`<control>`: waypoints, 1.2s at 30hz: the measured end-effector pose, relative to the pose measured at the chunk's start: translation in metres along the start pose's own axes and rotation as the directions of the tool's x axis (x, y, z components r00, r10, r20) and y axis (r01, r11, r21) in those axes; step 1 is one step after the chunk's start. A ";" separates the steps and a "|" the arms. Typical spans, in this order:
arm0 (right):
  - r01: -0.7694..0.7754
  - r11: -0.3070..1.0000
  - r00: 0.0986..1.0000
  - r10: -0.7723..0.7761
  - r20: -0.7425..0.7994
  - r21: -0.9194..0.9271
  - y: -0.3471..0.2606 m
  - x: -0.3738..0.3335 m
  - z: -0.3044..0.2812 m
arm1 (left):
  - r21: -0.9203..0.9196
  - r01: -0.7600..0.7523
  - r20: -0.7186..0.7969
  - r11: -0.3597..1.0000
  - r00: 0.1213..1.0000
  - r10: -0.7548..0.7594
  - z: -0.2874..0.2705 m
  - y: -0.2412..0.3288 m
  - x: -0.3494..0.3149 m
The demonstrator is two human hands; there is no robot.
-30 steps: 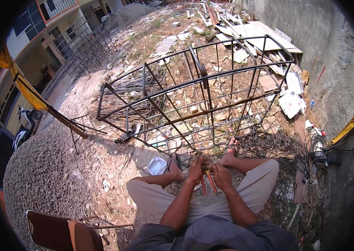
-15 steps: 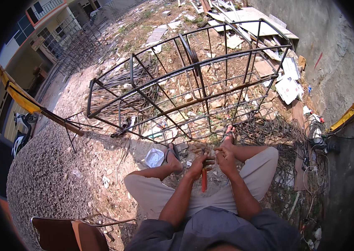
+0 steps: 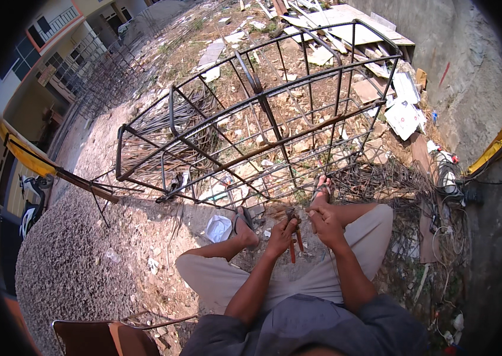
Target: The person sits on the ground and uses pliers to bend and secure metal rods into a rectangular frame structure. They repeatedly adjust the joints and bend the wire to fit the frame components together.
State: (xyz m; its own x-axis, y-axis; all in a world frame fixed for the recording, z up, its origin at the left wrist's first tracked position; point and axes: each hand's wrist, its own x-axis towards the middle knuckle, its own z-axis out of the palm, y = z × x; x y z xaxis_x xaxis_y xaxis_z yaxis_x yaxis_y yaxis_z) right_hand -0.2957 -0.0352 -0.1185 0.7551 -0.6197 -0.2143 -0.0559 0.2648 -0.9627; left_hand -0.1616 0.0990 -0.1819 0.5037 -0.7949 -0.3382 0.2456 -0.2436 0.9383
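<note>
Left hand (image 3: pixel 280 237) is wrapped round red-handled pliers (image 3: pixel 292 251), as I see it from the head view, their parted handles pointing toward the wearer. Right hand (image 3: pixel 328 227) curls just beside it; I cannot tell whether it grips anything. Beyond both stands a steel-bar cage (image 3: pixel 257 83).

No lettering, labels, numbers or signs can be read here.

L hand (image 3: pixel 280 237) curled, R hand (image 3: pixel 327 226) curled nr it, forearms (image 3: pixel 253 283) angled fwd
</note>
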 end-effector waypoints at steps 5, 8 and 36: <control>0.080 0.997 0.988 -0.081 -0.132 -0.014 -0.008 0.006 -0.012 | -0.136 0.107 0.079 0.985 0.992 -0.097 -0.002 0.019 -0.011; 0.094 0.985 0.985 -0.071 -0.158 0.147 -0.029 0.007 -0.001 | -0.332 0.033 0.026 0.943 0.999 -0.026 -0.005 0.008 -0.008; 0.309 0.917 0.923 -0.225 -0.312 0.253 -0.081 0.174 -0.030 | 0.873 -0.238 0.039 0.426 0.904 0.426 0.056 0.298 0.138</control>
State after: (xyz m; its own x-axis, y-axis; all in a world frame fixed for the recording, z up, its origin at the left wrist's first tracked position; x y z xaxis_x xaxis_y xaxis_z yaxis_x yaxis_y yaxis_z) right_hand -0.1791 -0.1866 -0.0823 0.5054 -0.8623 -0.0326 0.3477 0.2381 -0.9069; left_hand -0.0655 -0.1148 0.0556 0.5277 -0.8439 0.0967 -0.7383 -0.3993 0.5435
